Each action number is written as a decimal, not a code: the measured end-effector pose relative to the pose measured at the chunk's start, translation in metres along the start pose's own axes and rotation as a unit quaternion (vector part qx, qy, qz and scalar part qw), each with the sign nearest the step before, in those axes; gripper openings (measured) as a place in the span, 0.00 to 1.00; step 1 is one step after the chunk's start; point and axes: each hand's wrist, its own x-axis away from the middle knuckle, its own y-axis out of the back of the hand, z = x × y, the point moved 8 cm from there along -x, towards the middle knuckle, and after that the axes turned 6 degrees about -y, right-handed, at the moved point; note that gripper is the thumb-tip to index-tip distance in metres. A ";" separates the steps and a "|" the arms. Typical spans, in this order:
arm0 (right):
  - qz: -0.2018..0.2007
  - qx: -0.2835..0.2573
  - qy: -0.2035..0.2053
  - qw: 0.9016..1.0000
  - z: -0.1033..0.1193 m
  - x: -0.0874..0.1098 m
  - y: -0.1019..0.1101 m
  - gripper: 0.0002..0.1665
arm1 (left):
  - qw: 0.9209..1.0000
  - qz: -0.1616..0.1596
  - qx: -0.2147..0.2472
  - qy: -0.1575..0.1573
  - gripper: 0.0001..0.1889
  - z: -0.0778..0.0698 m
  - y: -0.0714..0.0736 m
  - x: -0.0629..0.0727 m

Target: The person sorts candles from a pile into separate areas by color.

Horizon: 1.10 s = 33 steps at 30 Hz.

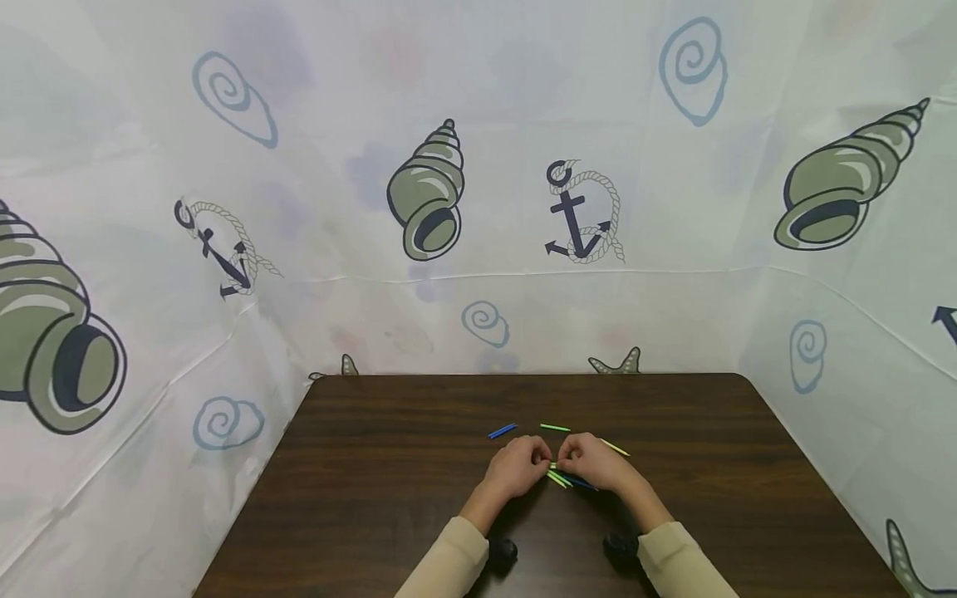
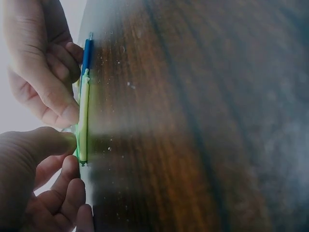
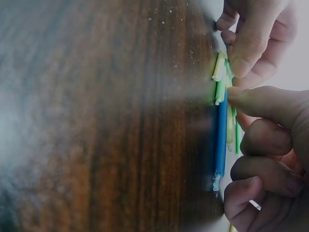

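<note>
Short thin sticks lie in a small pile in front of me, some with pale, frayed tips. Fingertips of my left hand (image 1: 517, 465) and right hand (image 1: 595, 462) meet at the pile's far end, both pinching a small green stick (image 1: 554, 465). Yellow-green sticks (image 2: 84, 113) lie just under the fingertips in the left wrist view. Beside them a dark blue stick (image 3: 220, 137) stretches under the right hand. The fingers hide most of the pinched stick.
Farther back on the dark wooden table (image 1: 359, 498) lie blue sticks (image 1: 502, 431), a green stick (image 1: 556, 428) and a yellow stick (image 1: 615, 448). A patterned white sheet (image 1: 523, 100) hangs around the table's back and sides.
</note>
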 end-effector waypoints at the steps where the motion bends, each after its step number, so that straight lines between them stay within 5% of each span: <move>1: -0.001 0.000 0.001 1.000 0.000 0.000 0.000 0.06 | 1.000 0.000 0.000 0.000 0.03 0.000 0.000 0.000; 14: -0.018 -0.006 0.002 1.000 0.001 0.001 0.003 0.08 | 1.000 -0.011 -0.018 0.017 0.04 0.011 -0.006 -0.008; 19: -0.020 -0.013 -0.006 1.000 0.000 0.002 0.004 0.07 | 1.000 -0.021 -0.016 0.003 0.04 0.010 -0.004 -0.007; 24: -0.020 -0.030 -0.035 0.999 -0.007 0.002 0.005 0.12 | 1.000 -0.027 -0.003 -0.009 0.03 0.025 -0.013 -0.014; 33: -0.037 -0.020 -0.033 0.999 -0.008 0.008 0.009 0.10 | 0.999 -0.032 0.012 0.017 0.03 0.033 -0.014 -0.018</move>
